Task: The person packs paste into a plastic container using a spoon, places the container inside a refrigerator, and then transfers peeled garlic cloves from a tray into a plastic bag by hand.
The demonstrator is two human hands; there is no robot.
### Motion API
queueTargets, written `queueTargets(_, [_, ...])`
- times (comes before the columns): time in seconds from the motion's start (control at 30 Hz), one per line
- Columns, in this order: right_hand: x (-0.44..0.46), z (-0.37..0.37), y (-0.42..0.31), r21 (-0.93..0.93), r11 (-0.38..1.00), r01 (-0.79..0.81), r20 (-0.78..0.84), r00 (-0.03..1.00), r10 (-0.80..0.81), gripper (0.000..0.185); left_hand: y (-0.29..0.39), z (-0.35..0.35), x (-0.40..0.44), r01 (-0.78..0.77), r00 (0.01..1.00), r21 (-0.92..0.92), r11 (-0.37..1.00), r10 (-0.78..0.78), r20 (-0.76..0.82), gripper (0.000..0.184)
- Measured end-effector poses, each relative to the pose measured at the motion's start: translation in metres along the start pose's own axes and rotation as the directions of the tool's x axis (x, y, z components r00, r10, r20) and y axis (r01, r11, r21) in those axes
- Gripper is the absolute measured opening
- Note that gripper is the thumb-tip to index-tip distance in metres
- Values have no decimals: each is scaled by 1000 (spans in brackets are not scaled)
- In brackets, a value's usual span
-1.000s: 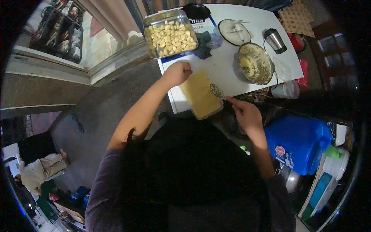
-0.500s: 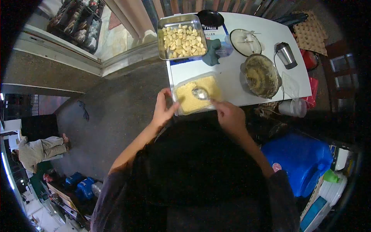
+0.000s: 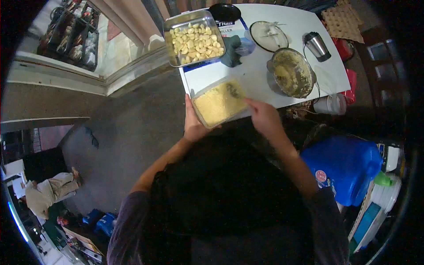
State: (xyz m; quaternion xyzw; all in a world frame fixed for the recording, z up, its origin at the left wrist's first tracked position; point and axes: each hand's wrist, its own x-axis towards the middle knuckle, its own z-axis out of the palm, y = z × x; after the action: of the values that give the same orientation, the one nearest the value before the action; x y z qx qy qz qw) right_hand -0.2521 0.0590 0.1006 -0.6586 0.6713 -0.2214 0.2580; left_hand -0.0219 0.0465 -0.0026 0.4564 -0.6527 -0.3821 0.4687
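Note:
My left hand (image 3: pixel 195 123) grips the near left corner of a clear rectangular plastic container (image 3: pixel 203 120), thumb and fingers around its side. A smooth, pale yellow mash (image 3: pixel 214 106) fills the container, which sits tilted at the table's front edge. My right hand (image 3: pixel 266 118) is closed on the handle of a metal spoon (image 3: pixel 232 91). The spoon's bowl is blurred and lies over the right part of the mash; whether it presses in, I cannot tell.
On the white table (image 3: pixel 254 73) are a metal tray (image 3: pixel 221 36) of pale chunks, a dark cloth (image 3: pixel 231 54), a smeared pot (image 3: pixel 304 73), a lid (image 3: pixel 269 36), a corded steel appliance (image 3: pixel 317 46) and a black dish (image 3: pixel 224 12). A blue jug (image 3: pixel 344 168) stands right; a person (image 3: pixel 48 192) is far left.
My left hand has gone from resting open beside the container to gripping it, and the container has turned and tilted. The spoon has moved to the right side of the mash.

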Motion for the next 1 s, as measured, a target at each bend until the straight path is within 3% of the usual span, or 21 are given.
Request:
queueTargets(0.07, [-10,14,-18,-85,992,-98,94,990,106,33,3,0,4,-55,998,5,998,55,-29,97])
queueTargets(0.17, [-29,22,-41,-161,983,-94,251,959,133,31,6,2,8,-131,988,12,991,132,-75,86])
queueTargets(0.27, [-31,3,-55,-132,987,-87,293,948,123,31,7,2,13,-193,974,15,981,193,-119,76])
queueTargets(0.33, [-23,3,-45,-38,998,-59,124,990,63,30,5,2,13,-220,964,0,976,217,-153,69])
queueTargets(0.4, [-8,5,-34,-4,998,-57,16,998,57,29,1,0,12,-201,973,15,980,201,-116,71])
queueTargets(0.6, [-13,23,-57,-108,986,-128,243,958,151,30,-20,-5,2,-91,996,4,996,91,-9,78])
queueTargets(0.7, [-13,15,-50,-64,991,-122,188,973,132,31,-31,-3,-3,-42,999,-21,999,42,20,82])
queueTargets(0.8, [0,-3,-49,-26,963,-268,27,963,269,32,-44,3,-10,22,999,-81,996,-19,32,92])
queueTargets(0.9, [-1,26,-28,-76,970,-233,3,972,234,33,-56,7,-11,1,1000,-35,999,-1,9,96])
queueTargets(0.93, [0,34,-30,-87,988,-126,37,991,130,34,-54,5,-11,-13,1000,-2,1000,13,7,97])
queueTargets(1.0, [-10,43,-54,-51,975,-216,95,971,220,34,-44,-1,-8,-36,999,65,997,35,14,98])
